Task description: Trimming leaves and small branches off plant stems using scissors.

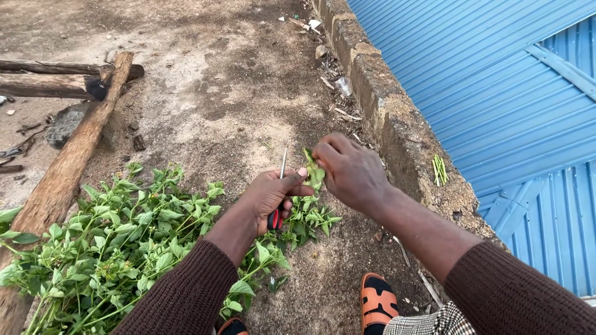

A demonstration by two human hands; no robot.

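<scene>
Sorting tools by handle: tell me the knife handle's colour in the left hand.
Red and black, the knife handle shows below the left hand in the head view.

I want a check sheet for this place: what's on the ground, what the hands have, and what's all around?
Surface: bare brown dirt ground, patchy and dry.
Job's things: big pile of green leafy stems on the ground; small green leaf sprig pinched between both hands.
Clutter: rough wooden logs at left; scraps and a crushed clear plastic cup by the wall.
Hands: left hand holds a thin-bladed knife with a red handle and touches the sprig; right hand fingers grip the sprig.
Cables: nothing seen.
Surroundings: low rough stone wall, blue corrugated metal sheets, orange sandal below.
</scene>
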